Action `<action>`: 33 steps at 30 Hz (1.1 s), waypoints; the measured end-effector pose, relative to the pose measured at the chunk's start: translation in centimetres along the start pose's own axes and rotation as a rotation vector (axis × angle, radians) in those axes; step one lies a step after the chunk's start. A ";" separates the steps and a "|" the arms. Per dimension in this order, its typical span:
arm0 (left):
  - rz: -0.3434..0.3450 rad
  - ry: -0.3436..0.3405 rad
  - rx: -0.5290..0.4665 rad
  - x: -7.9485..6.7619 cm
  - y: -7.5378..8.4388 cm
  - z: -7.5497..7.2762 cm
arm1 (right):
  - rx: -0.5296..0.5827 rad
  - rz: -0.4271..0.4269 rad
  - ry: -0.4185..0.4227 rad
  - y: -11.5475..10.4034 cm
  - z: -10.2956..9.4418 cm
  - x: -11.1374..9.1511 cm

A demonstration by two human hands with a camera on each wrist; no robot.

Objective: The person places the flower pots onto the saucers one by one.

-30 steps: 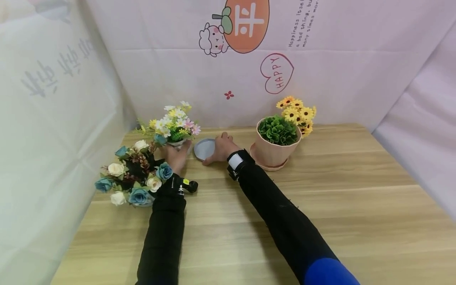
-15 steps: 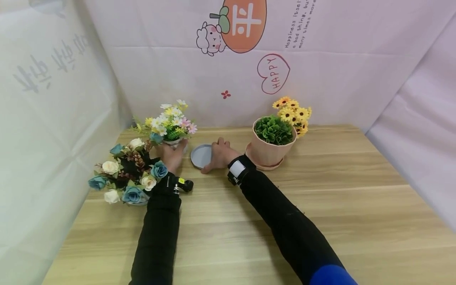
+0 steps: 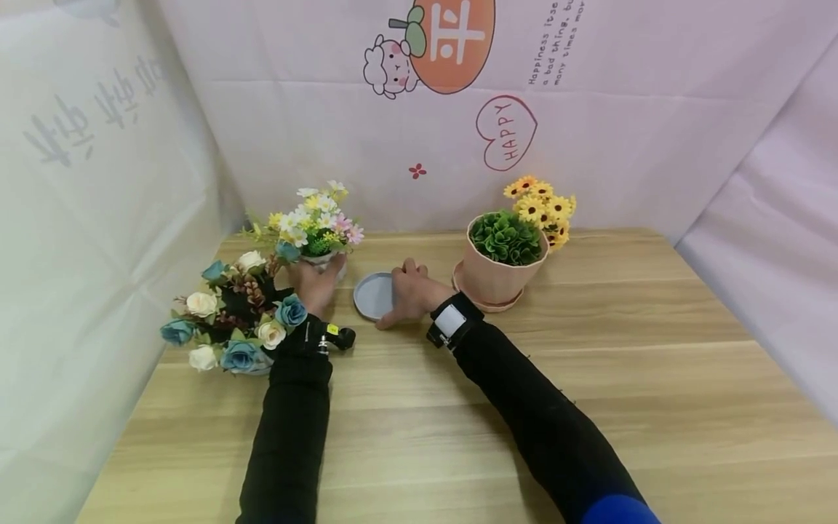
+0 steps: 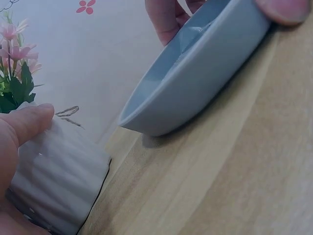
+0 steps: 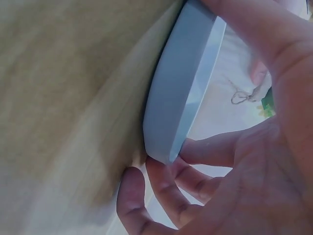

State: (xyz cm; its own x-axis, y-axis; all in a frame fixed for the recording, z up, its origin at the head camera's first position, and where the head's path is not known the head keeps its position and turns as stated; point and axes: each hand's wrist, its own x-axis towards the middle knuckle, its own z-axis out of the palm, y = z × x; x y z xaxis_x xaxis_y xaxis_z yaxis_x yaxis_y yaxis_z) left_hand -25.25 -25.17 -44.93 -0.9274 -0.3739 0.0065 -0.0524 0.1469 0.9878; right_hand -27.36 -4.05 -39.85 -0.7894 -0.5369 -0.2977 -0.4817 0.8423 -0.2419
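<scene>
At the back left of the table, my left hand (image 3: 317,286) holds a small white flowerpot (image 4: 58,166) of white, yellow and pink artificial flowers (image 3: 321,222). The left wrist view has the thumb lying against the pot's ribbed side, near a bit of twine. My right hand (image 3: 415,293) grips a round grey plant saucer (image 3: 372,295) by its right side, thumb at the near rim and fingers at the far rim. Seen from the right wrist, fingertips (image 5: 132,186) curl about the rim of the saucer, which lies close over the wood. A gap separates saucer and pot.
Blue and cream artificial roses (image 3: 238,313) in a pot stand left, beside my left forearm. Right of the saucer is a pink pot (image 3: 500,280) of green leaves on its own saucer, with yellow flowers (image 3: 543,207) behind. A printed cloth (image 3: 294,124) hangs at the table's back edge.
My right hand has drawn the grey saucer a little toward me along the table. My left hand keeps its place on the white flowerpot.
</scene>
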 end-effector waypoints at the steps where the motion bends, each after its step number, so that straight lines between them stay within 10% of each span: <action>1: -0.004 0.004 0.001 0.0 0.0 0.0 | 0.003 -0.004 0.001 0.0 0.0 -0.2; 33: 0.010 0.026 0.050 -0.5 0.6 0.0 | 0.013 -0.171 -0.008 1.7 1.6 -6.0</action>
State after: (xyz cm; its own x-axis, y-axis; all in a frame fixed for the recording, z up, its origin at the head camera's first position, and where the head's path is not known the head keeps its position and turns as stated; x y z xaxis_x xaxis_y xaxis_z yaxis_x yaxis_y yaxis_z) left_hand -24.81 -24.89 -44.38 -0.9179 -0.3962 0.0209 -0.0622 0.1958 0.9787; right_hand -22.81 0.51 -39.93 -0.6936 -0.6725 -0.2583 -0.6037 0.7382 -0.3011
